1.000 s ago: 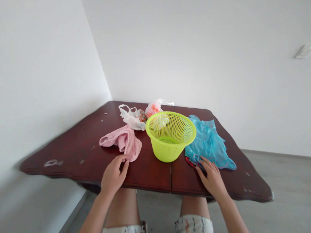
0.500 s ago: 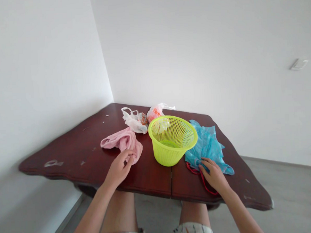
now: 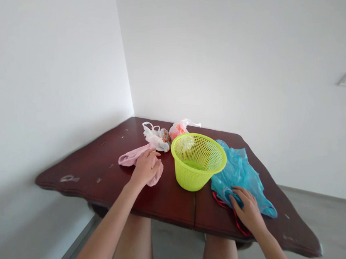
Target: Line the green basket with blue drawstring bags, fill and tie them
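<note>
A crumpled pink cloth [image 3: 128, 158] lies left of the basket. On top of it rests my left hand [image 3: 146, 167], fingers extended over the fabric and not closed around it. At the right, a translucent blue plastic bag [image 3: 239, 166] with a red drawstring [image 3: 221, 201] is spread on the tabletop. My right hand [image 3: 247, 206] is closed on a bunched part of this bag at its near edge; the fingertips are partly hidden in the folds. Between my hands stands a lime-green perforated basket [image 3: 190, 179], upright, with nothing visible inside.
Behind the basket sit a white plastic bag [image 3: 157, 140] with loop handles and a knotted white bag [image 3: 179, 128] with orange-red print. The dark red wooden table [image 3: 99, 164] has wavy edges and a seam. White walls [image 3: 215, 57] enclose its far and left sides.
My left hand has moved forward and flattened over the pink cloth. My right hand stays on the blue bag, pulling its near part slightly toward me. The view has shifted a little.
</note>
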`<state>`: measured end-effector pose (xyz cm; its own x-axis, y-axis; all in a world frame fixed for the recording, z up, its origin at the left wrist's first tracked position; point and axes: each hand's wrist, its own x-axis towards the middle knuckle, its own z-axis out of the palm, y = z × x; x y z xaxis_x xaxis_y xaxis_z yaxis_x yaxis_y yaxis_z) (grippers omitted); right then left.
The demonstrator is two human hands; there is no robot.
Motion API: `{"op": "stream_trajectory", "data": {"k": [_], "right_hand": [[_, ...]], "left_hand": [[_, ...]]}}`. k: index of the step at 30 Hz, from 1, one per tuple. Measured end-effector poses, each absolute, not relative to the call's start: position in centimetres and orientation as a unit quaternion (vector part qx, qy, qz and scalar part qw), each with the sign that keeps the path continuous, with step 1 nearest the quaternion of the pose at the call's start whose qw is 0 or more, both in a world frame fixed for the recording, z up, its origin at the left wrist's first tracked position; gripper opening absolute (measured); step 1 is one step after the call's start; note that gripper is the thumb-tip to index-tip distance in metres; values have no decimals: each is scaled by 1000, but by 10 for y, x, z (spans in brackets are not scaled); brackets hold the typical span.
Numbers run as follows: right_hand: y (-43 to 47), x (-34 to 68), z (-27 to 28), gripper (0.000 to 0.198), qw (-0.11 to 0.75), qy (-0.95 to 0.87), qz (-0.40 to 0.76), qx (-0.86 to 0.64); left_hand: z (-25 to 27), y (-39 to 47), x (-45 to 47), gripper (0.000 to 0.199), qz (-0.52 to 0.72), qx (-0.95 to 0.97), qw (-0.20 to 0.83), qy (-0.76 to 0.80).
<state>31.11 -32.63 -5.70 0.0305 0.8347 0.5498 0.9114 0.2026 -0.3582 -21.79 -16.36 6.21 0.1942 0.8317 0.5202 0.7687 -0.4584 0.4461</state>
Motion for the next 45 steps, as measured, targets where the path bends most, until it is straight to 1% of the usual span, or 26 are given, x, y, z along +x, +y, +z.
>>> {"op": "stream_trajectory", "data": {"k": [1,3,5,6,8,11,13,20,24,27,32,35,38,41,43,45], "right_hand": [[-326,312,-65,45,340,-697,-57,-628],[-326,314,-77,47,333,-704,-61,-625],[-326,315,-82,48,329,-708,-72,-621],[-326,315,-83,48,331,-708,-79,-619],[-327,315,-82,46,336,-708,-86,-615],[-329,314,-79,42,345,-706,-93,-612],[-330,313,-77,42,347,-703,-98,-613],[-333,308,-72,36,346,-703,-95,-615],[-334,304,-67,31,340,-697,-86,-625],[-335,300,-62,34,342,-689,-82,-634],[-337,296,-56,41,343,-685,-108,-633],[-337,295,-55,40,341,-687,-103,-633],[-337,296,-54,34,354,-680,-92,-636],[-338,299,-51,31,379,-657,-96,-644],[-339,300,-49,31,394,-643,-90,-650],[-340,301,-47,31,406,-635,-78,-652]], "left_hand": [[61,-156,-223,39,339,759,7,555],[55,-143,-238,62,281,730,-21,623],[44,-133,-252,83,223,723,15,654],[37,-129,-259,87,203,725,39,657],[24,-124,-269,83,186,728,70,656],[11,-119,-277,65,196,723,68,659],[7,-118,-281,59,205,722,67,658],[20,-116,-307,67,249,709,75,656],[35,-126,-330,62,349,666,72,656],[52,-143,-340,60,420,616,43,665],[104,-172,-340,64,520,539,-36,662],[136,-179,-338,61,543,542,-48,639],[149,-176,-337,60,504,605,-92,609],[133,-165,-338,64,391,663,-136,623],[108,-156,-338,67,312,692,-113,641],[78,-149,-337,69,254,719,-70,643]]}}
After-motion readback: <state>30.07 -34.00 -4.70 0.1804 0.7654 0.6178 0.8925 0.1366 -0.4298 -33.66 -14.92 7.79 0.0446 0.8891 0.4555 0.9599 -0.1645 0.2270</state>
